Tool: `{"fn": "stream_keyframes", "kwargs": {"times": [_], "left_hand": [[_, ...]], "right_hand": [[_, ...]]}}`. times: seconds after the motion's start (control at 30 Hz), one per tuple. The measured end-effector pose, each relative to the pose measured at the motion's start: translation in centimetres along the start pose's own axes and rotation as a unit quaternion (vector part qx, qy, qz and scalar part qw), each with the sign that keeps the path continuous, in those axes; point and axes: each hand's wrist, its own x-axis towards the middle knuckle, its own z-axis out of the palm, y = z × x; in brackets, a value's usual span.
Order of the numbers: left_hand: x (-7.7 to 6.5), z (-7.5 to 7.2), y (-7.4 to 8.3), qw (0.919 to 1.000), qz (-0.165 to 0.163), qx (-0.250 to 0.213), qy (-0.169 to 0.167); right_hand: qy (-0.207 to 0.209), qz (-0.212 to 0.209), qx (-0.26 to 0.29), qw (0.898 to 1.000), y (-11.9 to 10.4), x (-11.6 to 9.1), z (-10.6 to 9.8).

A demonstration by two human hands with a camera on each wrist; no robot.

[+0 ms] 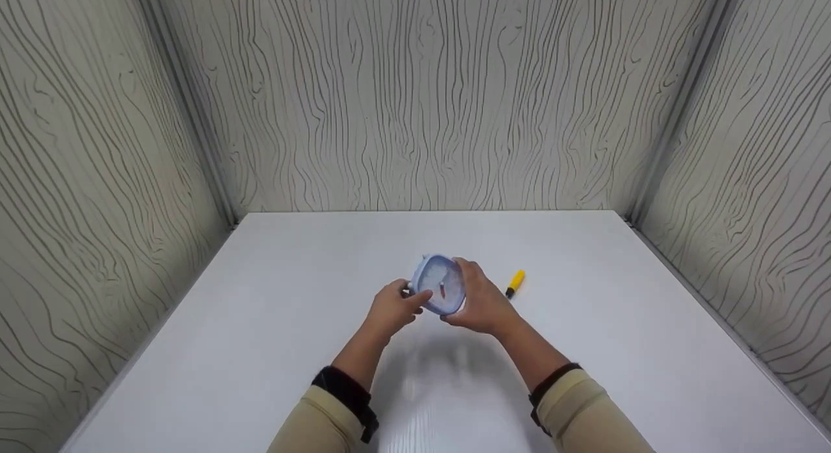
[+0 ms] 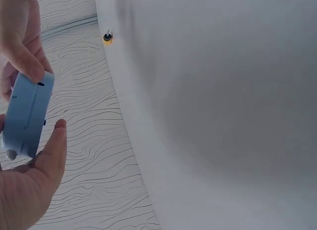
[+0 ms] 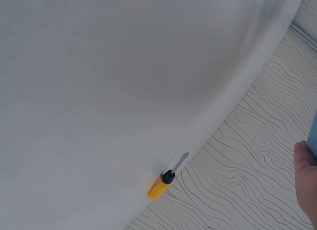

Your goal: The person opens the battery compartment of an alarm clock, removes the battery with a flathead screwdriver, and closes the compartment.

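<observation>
Both hands hold a light blue clock above the white table, its rounded-square face turned up toward the head camera. A dark reddish hand shows on that face. My right hand grips the clock's right side, thumb at the lower edge and fingers over the upper edge. On the other side, my left hand holds the lower left rim, its thumb reaching over the front. In the left wrist view, the clock's plain blue side shows between the hands, with a small dark slot near the right thumb.
A screwdriver with a yellow and black handle and a short metal blade lies on the table, right of the right hand. Panels with a wood-line pattern stand behind the table and along both sides.
</observation>
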Motion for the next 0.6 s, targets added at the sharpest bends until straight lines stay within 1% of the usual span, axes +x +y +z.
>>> {"fn": "stream_keyframes", "kwargs": {"times": [0.07, 0.13, 0.27, 0.33, 0.4, 0.5, 0.6], "left_hand": [[-0.1, -0.1, 0.0, 1.0, 0.001, -0.01, 0.002], [-0.2, -0.1, 0.1, 0.9999, 0.005, -0.008, 0.006], [-0.2, 0.0, -0.2, 0.9988, 0.018, 0.038, 0.026], [-0.2, 0.1, -0.3, 0.997, 0.027, 0.065, 0.033], [-0.3, 0.2, -0.4, 0.9943, 0.039, 0.092, 0.035], [-0.4, 0.5, -0.5, 0.9912, 0.056, 0.115, 0.034], [-0.5, 0.8, -0.5, 0.9872, 0.074, 0.135, 0.043]], "right_hand": [[0.009, -0.014, -0.003, 1.0, 0.0, -0.2, 0.1], [0.013, -0.028, -0.007, 0.999, 0.1, -0.3, 0.2], [0.0, -0.044, 0.003, 0.999, 0.4, -0.5, 0.2], [-0.013, -0.035, 0.031, 0.999, 0.5, -0.5, -0.1], [-0.026, -0.017, 0.071, 0.997, 0.5, -0.5, -0.5], [-0.039, 0.018, 0.136, 0.99, 0.4, -0.2, -1.1], [-0.048, 0.047, 0.176, 0.982, 0.4, 0.1, -1.8]]}}
